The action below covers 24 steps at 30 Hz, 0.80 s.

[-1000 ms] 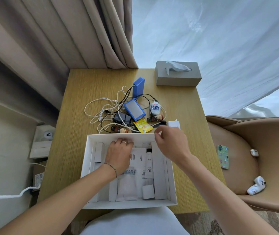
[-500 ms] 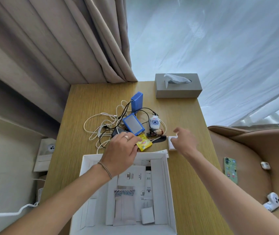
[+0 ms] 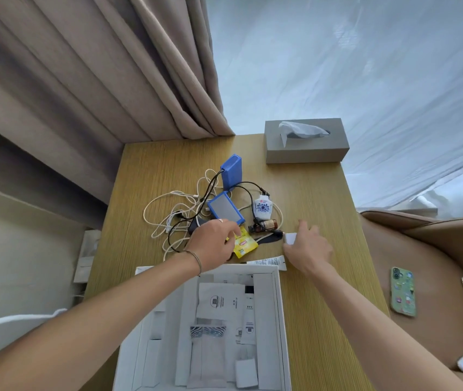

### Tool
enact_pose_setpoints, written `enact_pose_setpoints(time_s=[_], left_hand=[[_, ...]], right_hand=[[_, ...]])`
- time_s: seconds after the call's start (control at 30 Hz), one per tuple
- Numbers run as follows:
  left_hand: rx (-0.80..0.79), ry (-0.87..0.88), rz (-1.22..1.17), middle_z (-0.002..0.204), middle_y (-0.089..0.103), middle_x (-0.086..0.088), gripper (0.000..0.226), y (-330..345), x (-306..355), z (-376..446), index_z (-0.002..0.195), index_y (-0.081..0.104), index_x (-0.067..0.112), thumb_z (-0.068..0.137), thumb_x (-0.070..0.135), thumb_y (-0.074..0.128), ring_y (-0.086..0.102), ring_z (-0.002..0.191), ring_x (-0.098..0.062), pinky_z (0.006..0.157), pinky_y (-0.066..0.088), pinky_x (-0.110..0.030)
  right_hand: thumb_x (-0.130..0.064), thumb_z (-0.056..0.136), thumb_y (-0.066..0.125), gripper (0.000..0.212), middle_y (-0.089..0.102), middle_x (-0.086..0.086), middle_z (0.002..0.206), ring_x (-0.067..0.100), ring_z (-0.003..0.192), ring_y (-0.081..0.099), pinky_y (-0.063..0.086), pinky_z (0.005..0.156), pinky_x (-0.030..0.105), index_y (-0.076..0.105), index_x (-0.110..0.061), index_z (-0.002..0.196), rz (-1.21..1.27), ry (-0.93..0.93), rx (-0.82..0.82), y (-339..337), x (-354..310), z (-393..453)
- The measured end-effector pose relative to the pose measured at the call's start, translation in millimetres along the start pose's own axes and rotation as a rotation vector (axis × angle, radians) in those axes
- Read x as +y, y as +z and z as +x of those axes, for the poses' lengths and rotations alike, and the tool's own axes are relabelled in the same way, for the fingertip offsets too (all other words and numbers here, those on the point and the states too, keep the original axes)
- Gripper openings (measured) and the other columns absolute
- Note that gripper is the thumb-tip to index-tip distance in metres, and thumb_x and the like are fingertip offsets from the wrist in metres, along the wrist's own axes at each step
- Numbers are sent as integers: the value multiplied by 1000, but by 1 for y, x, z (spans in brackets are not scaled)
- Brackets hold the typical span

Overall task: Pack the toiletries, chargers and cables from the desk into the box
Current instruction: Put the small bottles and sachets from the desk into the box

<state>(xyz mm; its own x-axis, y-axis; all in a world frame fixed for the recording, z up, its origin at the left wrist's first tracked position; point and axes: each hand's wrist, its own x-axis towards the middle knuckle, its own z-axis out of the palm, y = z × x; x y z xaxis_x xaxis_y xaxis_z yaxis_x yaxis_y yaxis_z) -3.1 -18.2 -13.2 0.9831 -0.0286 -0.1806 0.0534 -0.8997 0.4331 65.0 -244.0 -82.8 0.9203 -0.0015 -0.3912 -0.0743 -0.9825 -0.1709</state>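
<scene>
Here I see the desk [image 3: 317, 292], with the white box [image 3: 279, 320] at its near edge holding sachets whose print I cannot read. My left hand [image 3: 212, 244] curls over the yellow packet [image 3: 243, 244], grip unclear. My right hand [image 3: 307, 249] pinches a white charger [image 3: 290, 238] right of the cables [image 3: 168, 213].

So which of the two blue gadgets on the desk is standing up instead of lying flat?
The far blue power bank, toward the tissue box, stands on its edge with a black cable plugged in. The near blue power bank lies flat by the left hand.
</scene>
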Motion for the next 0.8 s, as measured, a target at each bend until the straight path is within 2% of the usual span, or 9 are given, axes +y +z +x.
enact_pose_setpoints(time_s=[0.07,0.13,0.23,0.3,0.4,0.53,0.6,0.7,0.8], left_hand=[[-27,-4,49,100,69,2,20,6,-1,8,109,68,24,96,21,53,62,95,-18,76,52,-31],[-67,15,107,103,68,1,21,13,-1,17,111,67,24,96,22,53,62,97,-19,74,47,-29],[-155,61,209,109,66,0,24,21,-1,31,116,64,26,94,24,56,61,101,-21,77,47,-31],[-221,86,296,111,64,-1,26,26,-1,40,119,62,27,94,30,57,60,104,-22,79,48,-35],[-307,76,397,111,62,-5,30,36,1,51,116,61,22,91,37,58,60,104,-26,76,47,-36],[-356,16,413,107,59,-8,43,51,12,60,109,53,18,80,47,66,57,99,-28,71,44,-37],[-376,22,473,108,58,-10,49,57,18,62,112,50,19,78,45,71,57,99,-29,69,42,-37],[-386,10,539,113,57,-12,49,61,25,65,120,48,17,79,26,74,58,103,-31,69,40,-38],[-384,10,544,112,58,-12,40,59,27,67,117,50,16,81,18,68,60,102,-31,69,41,-39]], right_hand=[[-53,91,59,74,57,13,132,34,108,64,50,74,41,34,-18,151,76,-2,2,-2,1,-1],[-50,91,59,75,61,12,134,34,114,63,51,82,42,33,-20,154,258,8,-13,-7,4,-2],[-40,86,65,70,64,8,126,27,107,66,58,84,44,40,-25,149,609,31,-95,-14,10,-6],[-33,85,69,63,64,5,119,24,97,69,63,78,44,47,-27,143,842,75,-195,-18,13,-9],[-24,88,70,52,66,8,113,23,85,74,59,55,25,53,-25,137,1078,121,-295,-24,15,-16],[-20,91,68,40,70,9,109,15,67,74,56,53,23,57,-28,128,1212,129,-340,-30,17,-27],[-18,92,65,35,71,9,107,14,63,74,56,53,23,58,-27,125,1279,133,-374,-34,17,-33],[-16,92,61,31,71,11,106,23,73,72,57,56,28,63,-22,123,1353,147,-432,-40,17,-41],[-14,91,57,28,69,16,110,29,83,70,57,62,32,67,-25,115,1398,128,-487,-45,16,-49]])
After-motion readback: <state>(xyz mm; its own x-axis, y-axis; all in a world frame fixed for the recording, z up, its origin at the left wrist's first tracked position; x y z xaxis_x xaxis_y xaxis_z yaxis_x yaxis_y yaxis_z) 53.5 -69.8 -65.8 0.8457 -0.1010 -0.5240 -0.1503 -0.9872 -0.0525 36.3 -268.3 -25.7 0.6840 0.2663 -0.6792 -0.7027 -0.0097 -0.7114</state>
